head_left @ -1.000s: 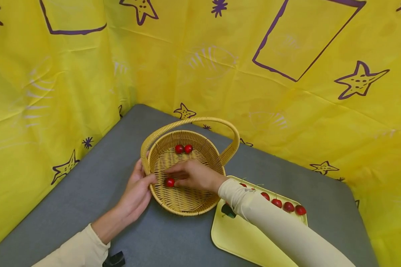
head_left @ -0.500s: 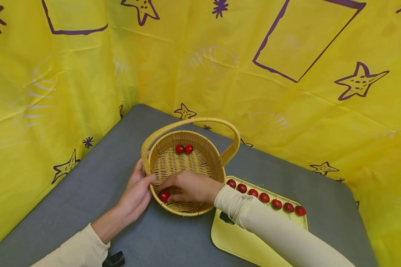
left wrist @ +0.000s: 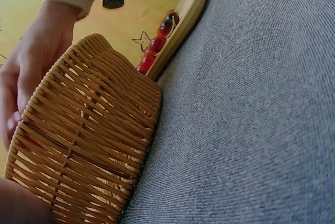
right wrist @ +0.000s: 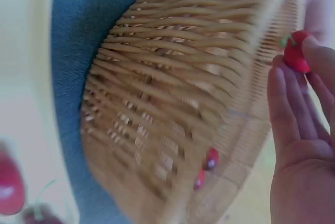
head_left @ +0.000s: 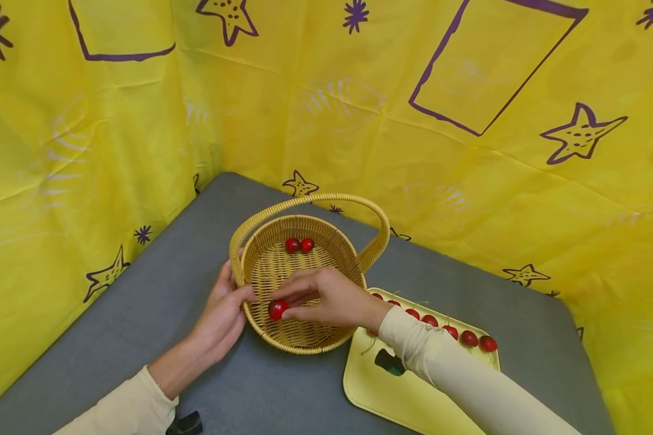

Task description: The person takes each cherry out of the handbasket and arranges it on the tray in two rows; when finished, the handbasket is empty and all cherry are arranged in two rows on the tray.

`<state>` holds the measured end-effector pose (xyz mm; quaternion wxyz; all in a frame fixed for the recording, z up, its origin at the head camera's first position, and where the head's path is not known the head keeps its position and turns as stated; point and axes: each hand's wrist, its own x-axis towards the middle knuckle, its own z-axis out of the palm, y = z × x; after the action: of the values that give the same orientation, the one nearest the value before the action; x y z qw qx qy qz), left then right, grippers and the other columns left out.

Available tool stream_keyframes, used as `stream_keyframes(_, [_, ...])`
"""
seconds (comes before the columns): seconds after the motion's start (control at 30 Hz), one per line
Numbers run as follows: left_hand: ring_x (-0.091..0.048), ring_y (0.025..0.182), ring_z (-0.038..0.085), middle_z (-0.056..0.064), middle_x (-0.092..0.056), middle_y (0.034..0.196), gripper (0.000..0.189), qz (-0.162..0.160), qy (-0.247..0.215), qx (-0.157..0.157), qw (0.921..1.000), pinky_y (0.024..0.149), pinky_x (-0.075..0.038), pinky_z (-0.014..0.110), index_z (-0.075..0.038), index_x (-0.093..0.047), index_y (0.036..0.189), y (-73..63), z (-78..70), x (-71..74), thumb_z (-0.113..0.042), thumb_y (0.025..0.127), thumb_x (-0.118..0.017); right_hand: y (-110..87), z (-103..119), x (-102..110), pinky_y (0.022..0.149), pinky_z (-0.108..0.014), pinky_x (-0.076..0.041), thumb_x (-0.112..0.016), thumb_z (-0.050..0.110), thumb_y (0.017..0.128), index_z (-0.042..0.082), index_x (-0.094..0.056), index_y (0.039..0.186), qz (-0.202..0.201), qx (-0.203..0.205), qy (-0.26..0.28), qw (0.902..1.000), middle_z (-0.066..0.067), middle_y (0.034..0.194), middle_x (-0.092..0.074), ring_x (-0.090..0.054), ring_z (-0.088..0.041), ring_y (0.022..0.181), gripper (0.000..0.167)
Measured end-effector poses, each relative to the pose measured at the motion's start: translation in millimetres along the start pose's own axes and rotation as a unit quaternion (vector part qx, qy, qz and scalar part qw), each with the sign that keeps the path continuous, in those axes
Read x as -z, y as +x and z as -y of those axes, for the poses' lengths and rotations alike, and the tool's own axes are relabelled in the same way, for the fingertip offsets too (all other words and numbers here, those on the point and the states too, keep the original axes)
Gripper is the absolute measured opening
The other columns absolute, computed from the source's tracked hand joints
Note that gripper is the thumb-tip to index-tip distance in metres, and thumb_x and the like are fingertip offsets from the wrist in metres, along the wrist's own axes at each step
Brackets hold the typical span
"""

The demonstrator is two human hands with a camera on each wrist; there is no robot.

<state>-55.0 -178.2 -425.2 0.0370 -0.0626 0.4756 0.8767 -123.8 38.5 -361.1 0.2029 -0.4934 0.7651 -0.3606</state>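
Note:
A wicker basket (head_left: 305, 345) with a tall arched handle stands on the grey table. My left hand (head_left: 223, 311) grips its rim at the left side, thumb over the edge. Two cherries (head_left: 299, 244) lie together at the far side of the basket floor. Over the near part of the basket, my right hand (head_left: 329, 296) pinches another cherry (head_left: 277, 310) between thumb and fingers. The right wrist view shows this red cherry (right wrist: 297, 52), with a short green stem, above the rim. In the left wrist view the basket wall (left wrist: 84, 130) partly hides the right hand.
To the right of the basket lies a yellow tray (head_left: 370, 386), with a row of several cherries (head_left: 469, 338) along its far edge. My right sleeve covers part of it. Yellow patterned cloth (head_left: 326, 109) hangs behind the table and along its sides.
My right hand went toward the basket's near left side with the cherry, then came back up and to the right, the cherry now looking larger and higher. The left hand stayed on the rim.

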Motion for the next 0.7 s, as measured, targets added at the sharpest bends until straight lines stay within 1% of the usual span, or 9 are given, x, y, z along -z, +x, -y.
stream_keyframes(0.1, [-0.017, 0.155, 0.020, -0.002, -0.015, 0.173, 0.091, 0.004, 0.002, 0.004, 1.0000, 0.121, -0.025, 0.034, -0.017, -0.013, 0.167, -0.4, -0.3, -1.1, 0.020, 0.087, -0.037, -26.8, 9, 12, 0.096, -0.028, -0.056, -0.082, 0.018, 0.094, 0.018, -0.077, 0.132, -0.052, -0.035, 0.008, 0.9980, 0.007, 0.130, -0.073, -0.066, -0.005, 0.119, 0.038])
stream_keyframes(0.17, [-0.017, 0.155, 0.020, -0.001, -0.014, 0.174, 0.093, 0.006, 0.002, 0.003, 1.0000, 0.120, -0.025, 0.033, -0.019, -0.011, 0.168, -1.4, -0.8, -0.7, 0.021, 0.087, -0.037, -48.2, 14, 20, 0.091, -0.028, -0.058, -0.081, 0.022, 0.095, 0.023, -0.076, 0.133, -0.088, -0.068, 0.012, 0.9938, 0.011, 0.132, -0.072, -0.067, -0.006, 0.119, 0.039])
stream_keyframes(0.23, [-0.016, 0.156, 0.020, 0.000, -0.013, 0.174, 0.095, 0.007, 0.003, 0.004, 1.0000, 0.119, -0.026, 0.032, -0.021, -0.009, 0.169, -2.7, -0.9, 0.1, 0.021, 0.088, -0.037, -72.5, 16, 26, 0.087, -0.030, -0.059, -0.081, 0.025, 0.095, 0.024, -0.076, 0.134, -0.122, -0.102, 0.026, 0.9869, 0.011, 0.130, -0.072, -0.072, -0.009, 0.112, 0.039])
stream_keyframes(0.3, [-0.015, 0.156, 0.020, 0.001, -0.012, 0.174, 0.097, 0.008, 0.005, 0.004, 0.9999, 0.117, -0.026, 0.030, -0.022, -0.007, 0.170, -3.8, -0.6, 0.9, 0.020, 0.088, -0.037, -99.1, 16, 32, 0.083, -0.031, -0.061, -0.081, 0.025, 0.095, 0.023, -0.076, 0.133, -0.159, -0.133, 0.035, 0.9777, 0.009, 0.127, -0.074, -0.075, -0.012, 0.104, 0.038])
stream_keyframes(0.33, [-0.015, 0.156, 0.020, 0.002, -0.012, 0.174, 0.097, 0.008, 0.007, 0.004, 0.9999, 0.116, -0.027, 0.029, -0.023, -0.007, 0.170, -4.2, -0.6, 1.3, 0.020, 0.088, -0.037, -112.8, 15, 35, 0.080, -0.032, -0.061, -0.081, 0.024, 0.095, 0.023, -0.076, 0.132, -0.179, -0.147, 0.043, 0.9718, 0.007, 0.126, -0.074, -0.077, -0.014, 0.099, 0.038])
stream_keyframes(0.37, [-0.015, 0.156, 0.020, 0.002, -0.012, 0.174, 0.097, 0.009, 0.009, 0.004, 0.9999, 0.116, -0.027, 0.029, -0.024, -0.007, 0.170, -4.3, -0.8, 1.7, 0.020, 0.088, -0.037, -126.8, 14, 37, 0.083, -0.032, -0.061, -0.081, 0.022, 0.095, 0.022, -0.076, 0.132, -0.200, -0.161, 0.046, 0.9655, 0.005, 0.125, -0.074, -0.077, -0.016, 0.098, 0.038])
stream_keyframes(0.47, [-0.015, 0.157, 0.020, 0.003, -0.010, 0.174, 0.097, 0.018, 0.011, 0.000, 0.9998, 0.116, -0.028, 0.029, -0.025, -0.007, 0.170, -3.6, -1.4, 2.6, 0.019, 0.089, -0.038, -169.6, 10, 42, 0.085, -0.032, -0.061, -0.080, 0.018, 0.095, 0.020, -0.076, 0.133, -0.260, -0.200, 0.039, 0.9438, 0.000, 0.127, -0.073, -0.077, -0.018, 0.100, 0.038])
stream_keyframes(0.6, [-0.016, 0.156, 0.021, 0.006, -0.010, 0.174, 0.096, 0.028, 0.017, -0.001, 0.9995, 0.115, -0.030, 0.027, -0.026, -0.008, 0.169, -2.5, -1.1, 3.7, 0.019, 0.090, -0.038, -221.4, 6, 40, 0.085, -0.029, -0.061, -0.077, 0.019, 0.098, 0.021, -0.074, 0.135, -0.326, -0.266, 0.008, 0.9070, 0.000, 0.127, -0.075, -0.076, -0.014, 0.104, 0.038])
stream_keyframes(0.7, [-0.018, 0.155, 0.020, 0.006, -0.011, 0.173, 0.095, 0.028, 0.021, 0.002, 0.9994, 0.113, -0.032, 0.026, -0.027, -0.010, 0.169, -1.5, -0.4, 3.8, 0.019, 0.090, -0.037, -250.7, 2, 32, 0.084, -0.023, -0.059, -0.076, 0.022, 0.098, 0.020, -0.074, 0.135, -0.359, -0.315, -0.022, 0.8784, -0.001, 0.123, -0.077, -0.074, -0.006, 0.106, 0.037])
